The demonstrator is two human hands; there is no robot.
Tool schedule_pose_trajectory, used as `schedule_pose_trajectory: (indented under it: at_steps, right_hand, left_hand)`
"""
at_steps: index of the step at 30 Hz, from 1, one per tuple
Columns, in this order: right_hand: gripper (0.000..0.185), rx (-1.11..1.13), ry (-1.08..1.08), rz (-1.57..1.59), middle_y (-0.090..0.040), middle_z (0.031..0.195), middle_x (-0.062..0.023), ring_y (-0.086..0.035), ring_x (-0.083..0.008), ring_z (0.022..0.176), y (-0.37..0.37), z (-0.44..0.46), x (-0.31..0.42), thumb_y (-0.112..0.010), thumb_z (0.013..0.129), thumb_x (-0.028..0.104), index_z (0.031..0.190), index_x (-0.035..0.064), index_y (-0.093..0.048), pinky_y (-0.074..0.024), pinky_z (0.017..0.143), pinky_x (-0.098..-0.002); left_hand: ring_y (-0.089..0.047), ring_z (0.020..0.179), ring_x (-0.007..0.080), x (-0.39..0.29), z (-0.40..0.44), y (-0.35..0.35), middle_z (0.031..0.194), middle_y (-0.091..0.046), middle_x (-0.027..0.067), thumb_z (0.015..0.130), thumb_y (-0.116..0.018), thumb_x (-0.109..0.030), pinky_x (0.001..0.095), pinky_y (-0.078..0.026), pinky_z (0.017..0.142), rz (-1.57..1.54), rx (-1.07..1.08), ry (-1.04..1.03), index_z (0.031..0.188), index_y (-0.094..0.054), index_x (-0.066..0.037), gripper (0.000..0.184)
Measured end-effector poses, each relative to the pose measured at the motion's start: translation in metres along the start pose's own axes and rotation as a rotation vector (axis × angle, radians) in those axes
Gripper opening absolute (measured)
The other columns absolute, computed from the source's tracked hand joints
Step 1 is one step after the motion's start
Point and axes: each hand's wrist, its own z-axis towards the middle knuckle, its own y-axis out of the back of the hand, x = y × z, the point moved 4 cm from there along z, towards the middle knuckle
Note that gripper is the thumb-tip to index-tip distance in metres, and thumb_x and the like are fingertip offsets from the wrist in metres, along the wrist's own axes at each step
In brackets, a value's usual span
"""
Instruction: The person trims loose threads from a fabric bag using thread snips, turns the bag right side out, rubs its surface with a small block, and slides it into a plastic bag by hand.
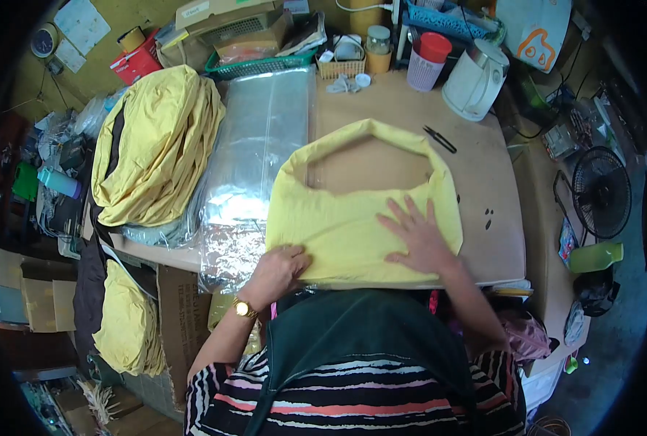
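A yellow fabric shoulder bag (338, 225) lies flat on the table in front of me, its wide handle loop pointing away. My right hand (416, 236) rests flat on the bag's right half with the fingers spread. At the lower left corner of the bag, my left hand (281, 270) is closed, its fingers curled at the fabric edge; the fingertips are partly hidden. A pair of black thread snips (440, 139) lies beyond the handle on the right. Left of the bag is a stack of clear plastic sleeves (254, 145), partly under the bag's left side.
A tall pile of folded yellow bags (156, 152) stands at the left, with more yellow bags (127, 320) below it. Along the back are a green basket (265, 64), a white kettle (476, 80) and a cup with a red top (430, 62). A black fan (601, 192) stands right.
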Motion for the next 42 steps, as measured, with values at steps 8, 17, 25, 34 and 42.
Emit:
schedule_pose_trajectory:
  at_steps: [8,17,25,34,42]
  right_hand:
    - [0.080,-0.184,-0.353,1.658,-0.030,0.151,-0.0196,-0.031,-0.0350,0.139,-0.003,0.031,-0.036,-0.058,0.088,0.056,0.142,0.0001,-0.037,-0.0263,0.114,-0.0463]
    - [0.070,-0.896,-0.273,2.658,-0.046,0.133,-0.0294,-0.043,-0.0373,0.129,-0.046,0.062,-0.106,-0.051,0.096,0.046,0.132,-0.0117,-0.036,-0.0333,0.111,-0.0461]
    - [0.050,-0.721,-0.464,2.123,-0.056,0.127,-0.0166,-0.051,-0.0284,0.121,-0.057,0.071,-0.102,-0.051,0.098,0.036,0.128,-0.0037,-0.047,-0.0381,0.107,-0.0411]
    - [0.073,-0.137,-0.300,0.145,-0.030,0.153,-0.0105,-0.019,-0.0276,0.145,-0.033,0.032,-0.015,-0.061,0.085,0.044,0.145,0.0097,-0.036,-0.0036,0.113,-0.0640]
    - [0.039,-0.116,-0.135,0.230,-0.045,0.133,-0.0146,-0.038,-0.0322,0.131,0.038,-0.067,-0.058,-0.072,0.074,0.017,0.107,0.0074,-0.053,-0.0255,0.108,-0.0559]
  left_hand:
    - [-0.059,0.112,0.0235,0.015,0.051,0.080,0.120,-0.062,0.0137,0.086,-0.071,-0.029,0.0344,-0.047,0.097,-1.661,-0.097,0.156,0.129,-0.052,0.004,0.057]
    - [-0.032,0.138,0.0368,0.096,0.121,0.011,0.143,-0.036,0.0281,0.095,-0.046,-0.039,0.0492,-0.023,0.116,-2.689,-0.637,0.257,0.138,-0.027,0.011,0.068]
    - [-0.046,0.129,0.0341,0.039,0.108,0.017,0.138,-0.049,0.0209,0.099,-0.042,-0.015,0.0454,-0.035,0.109,-1.897,-0.287,0.347,0.139,-0.038,0.004,0.045]
    - [-0.013,0.145,0.0364,-0.031,0.105,-0.034,0.155,-0.021,0.0199,0.089,-0.043,-0.062,0.0618,-0.007,0.113,0.062,-0.157,0.071,0.148,-0.024,0.001,0.088]
    - [-0.038,0.131,0.0342,-0.020,0.027,0.043,0.134,-0.045,0.0152,0.066,-0.080,-0.026,0.0550,-0.025,0.109,0.073,0.096,-0.073,0.131,-0.047,-0.013,0.074]
